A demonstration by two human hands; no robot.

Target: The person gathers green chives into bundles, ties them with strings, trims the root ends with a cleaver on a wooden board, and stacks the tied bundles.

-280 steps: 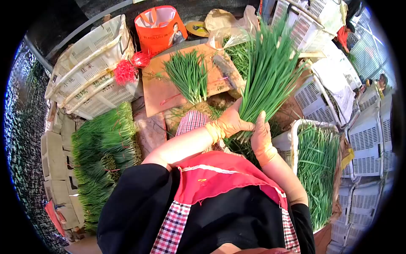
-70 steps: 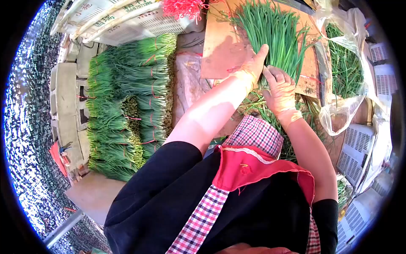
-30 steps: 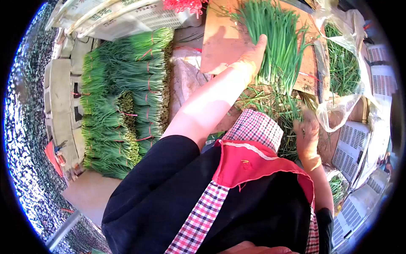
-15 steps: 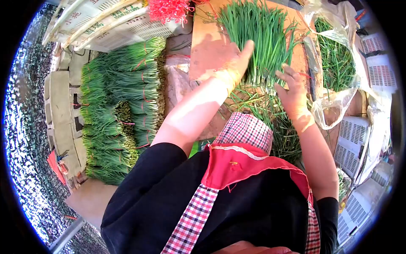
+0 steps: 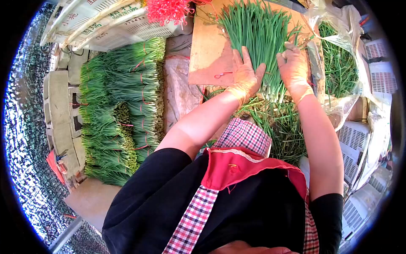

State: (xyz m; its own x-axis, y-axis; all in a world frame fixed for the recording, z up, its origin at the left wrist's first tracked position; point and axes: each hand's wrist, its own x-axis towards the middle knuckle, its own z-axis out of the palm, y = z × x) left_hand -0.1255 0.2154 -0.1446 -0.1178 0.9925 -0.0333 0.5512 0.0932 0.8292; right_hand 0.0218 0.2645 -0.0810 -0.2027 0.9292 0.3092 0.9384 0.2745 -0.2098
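Observation:
A loose pile of long green garlic chives [image 5: 260, 40] lies on an orange-brown board [image 5: 207, 53], its pale stem ends toward me. My left hand [image 5: 246, 76], in a thin orange glove, rests at the pile's lower left side with its fingers spread. On the other side my gloved right hand [image 5: 294, 67] touches the stems, its fingers bent but not closed around them. A small red tie [image 5: 222, 75] lies on the board left of my left hand. Loose leaves and trimmings [image 5: 283, 127] are heaped below the board's near edge.
Tied chive bundles [image 5: 127, 97] are stacked at the left beside concrete blocks [image 5: 61, 101]. White crates [image 5: 118, 29] stand at the upper left, with red ties [image 5: 169, 10] hanging nearby. More greens [image 5: 338, 63] lie in clear plastic at the right, near other crates [image 5: 353, 139].
My left hand has moved down and its fingers have spread beside the stems. My right hand has moved up along the pile's right side. The red tie on the board is uncovered.

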